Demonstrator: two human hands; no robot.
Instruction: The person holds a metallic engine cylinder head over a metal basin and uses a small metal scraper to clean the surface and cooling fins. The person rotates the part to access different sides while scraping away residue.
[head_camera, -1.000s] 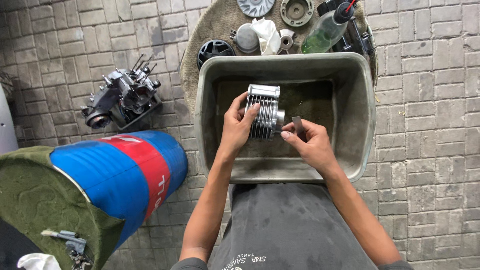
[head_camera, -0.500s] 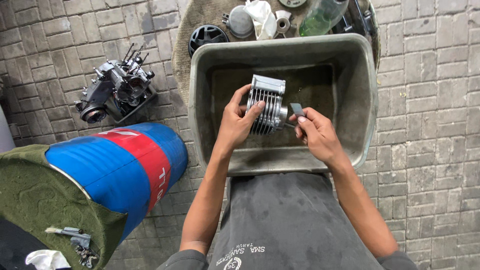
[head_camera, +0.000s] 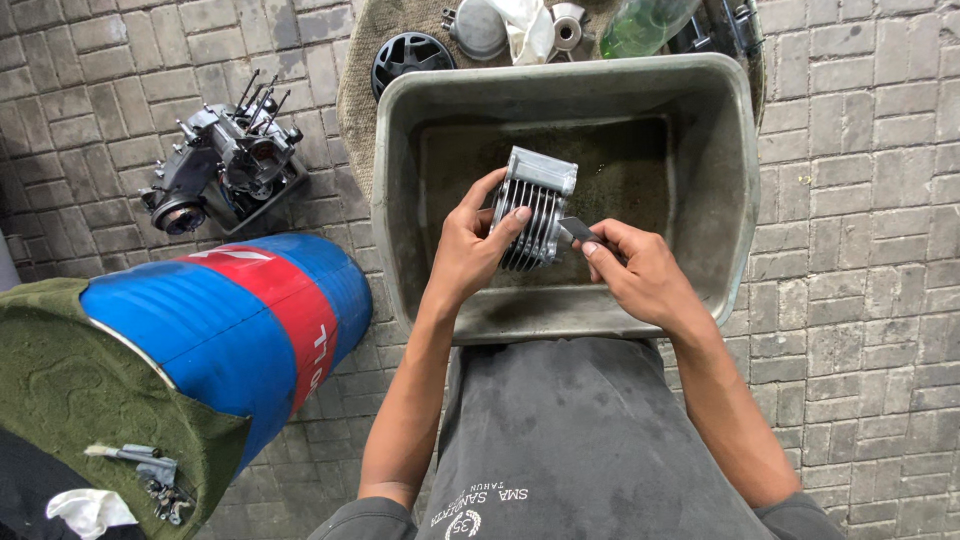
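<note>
The blue drum (head_camera: 215, 330), banded red and white, is lying on its side at the lower left on the brick paving (head_camera: 870, 300), with a green cloth (head_camera: 70, 400) draped over its near end. Small metal fittings (head_camera: 150, 480) and a white rag (head_camera: 85, 510) are sitting on that cloth.

The grey plastic tub (head_camera: 735, 190) is standing just beyond the person's dark-trousered knees (head_camera: 590, 440), its floor grimy and wet-looking. Beyond the tub, a mat (head_camera: 355, 95) is carrying a black ribbed wheel part (head_camera: 410, 55), a metal dome (head_camera: 478, 28), white cloth (head_camera: 528, 25) and a green bottle (head_camera: 645, 25). An engine crankcase (head_camera: 225, 165) is resting on the paving, well apart to the left of the tub.

The finned metal cylinder (head_camera: 535, 205) is being held above the tub's interior, fins running roughly upright. The left hand (head_camera: 470, 250) is gripping it from the left side, fingers curled tight around the fins with the thumb up along its edge. The right hand (head_camera: 640, 275) is pinching a small flat blade (head_camera: 578, 230) between thumb and forefinger, fingers closed on it, the blade's tip touching the cylinder's lower right side.
</note>
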